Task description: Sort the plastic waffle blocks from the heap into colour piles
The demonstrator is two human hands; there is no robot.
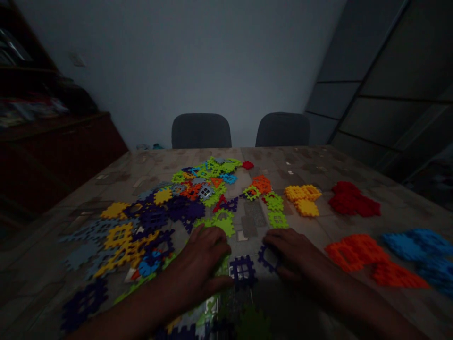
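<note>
My right hand (pixel 295 250) pinches a dark purple open-frame interlocking tile (pixel 268 259) by its right side. Left of it is a dark purple window tile (pixel 243 271) with a cross-barred centre. My left hand (pixel 208 255) is beside that window tile, its fingers curved and the thumb apart from them. The thumb tip is by the tile's left edge; whether it touches cannot be told. Light green tiles (pixel 224 222) lie just beyond and partly under my left hand. A green window tile (pixel 278 219) lies past my right fingertips.
A mixed heap of purple tiles (pixel 184 208), yellow tiles (pixel 120 234) and grey tiles (pixel 83 255) spreads left. Sorted piles stand right: yellow (pixel 304 198), red (pixel 350 198), orange (pixel 357 252), blue (pixel 421 245). Two chairs (pixel 201 131) are behind the table (pixel 300 165).
</note>
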